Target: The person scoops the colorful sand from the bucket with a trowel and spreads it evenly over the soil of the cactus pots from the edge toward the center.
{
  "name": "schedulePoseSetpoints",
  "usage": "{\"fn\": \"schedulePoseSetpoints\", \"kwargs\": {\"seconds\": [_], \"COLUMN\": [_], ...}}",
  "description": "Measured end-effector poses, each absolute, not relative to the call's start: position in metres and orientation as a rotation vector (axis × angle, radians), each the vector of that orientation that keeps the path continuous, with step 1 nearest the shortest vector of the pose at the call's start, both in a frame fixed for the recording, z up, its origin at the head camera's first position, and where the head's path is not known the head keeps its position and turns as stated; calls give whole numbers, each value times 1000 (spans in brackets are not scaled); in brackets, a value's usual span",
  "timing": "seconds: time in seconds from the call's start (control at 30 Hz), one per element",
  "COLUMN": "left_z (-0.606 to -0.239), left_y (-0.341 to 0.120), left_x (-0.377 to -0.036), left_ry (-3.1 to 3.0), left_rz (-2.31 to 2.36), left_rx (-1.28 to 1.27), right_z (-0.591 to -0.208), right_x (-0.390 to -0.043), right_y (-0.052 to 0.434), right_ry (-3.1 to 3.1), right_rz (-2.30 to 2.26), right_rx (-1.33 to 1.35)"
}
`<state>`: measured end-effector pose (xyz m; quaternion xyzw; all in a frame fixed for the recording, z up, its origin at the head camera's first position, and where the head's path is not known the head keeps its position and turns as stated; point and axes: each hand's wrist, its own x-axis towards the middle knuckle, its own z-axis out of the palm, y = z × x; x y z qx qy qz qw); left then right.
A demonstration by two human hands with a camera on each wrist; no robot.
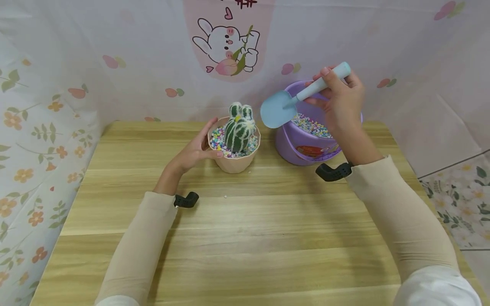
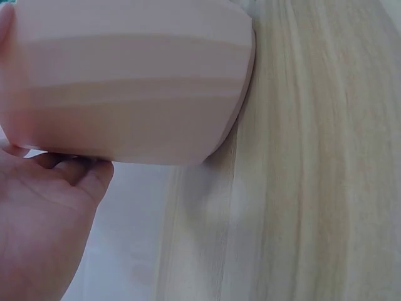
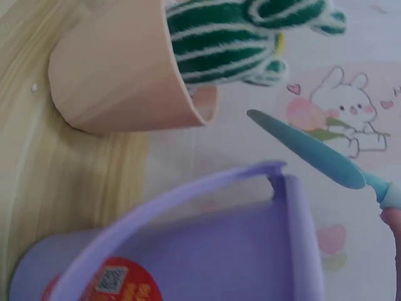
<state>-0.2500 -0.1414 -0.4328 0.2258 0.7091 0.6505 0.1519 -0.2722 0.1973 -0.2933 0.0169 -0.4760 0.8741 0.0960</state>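
My right hand [image 1: 342, 102] grips the pale handle of a light blue toy shovel [image 1: 278, 109] above a purple bucket [image 1: 294, 146]. The shovel's blade points left, toward the pot, and carries no visible pebbles. Around the left side of a pink faceted flowerpot [image 1: 235, 165], my left hand [image 1: 195, 151] is spread with the thumb in front and the fingers behind. A green and white knitted cactus [image 1: 238, 134] stands in the pot among colourful pebbles [image 1: 219, 142]. In the left wrist view, the fingers lie against the wall of the flowerpot [image 2: 131, 94].
More colourful pebbles [image 1: 311, 125] lie inside the bucket, whose handle [image 3: 169, 200] hangs down its front. Stray pebbles [image 1: 225, 196] dot the wooden table [image 1: 249, 246]. A patterned cloth [image 1: 145, 55] with a bunny drawing hangs behind.
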Motion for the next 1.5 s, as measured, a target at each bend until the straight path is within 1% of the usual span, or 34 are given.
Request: {"fn": "schedulePoseSetpoints", "kwargs": {"seconds": [0.3,0.5,0.7,1.0,1.5], "left_z": [-427,-416,-416,-419,-416], "left_y": [-138,-126,-111,-118,-129], "left_x": [-237,-227,-225,-234,-243], "left_ry": [2170,2388,2476,2410,2361], "left_rz": [1843,1629,1598,1619,1562], "left_rx": [578,368,215,313,430], "right_z": [-282,-281,-283,-284,-299], "right_x": [-281,-286,-290,-295,-302], "right_y": [218,233,247,264,279], "right_ry": [-1264,-1195,-1142,-1156,-1261], "right_rz": [2603,2605,2597,2563,2562], "right_rx": [-79,-235,-298,-358,-405]}}
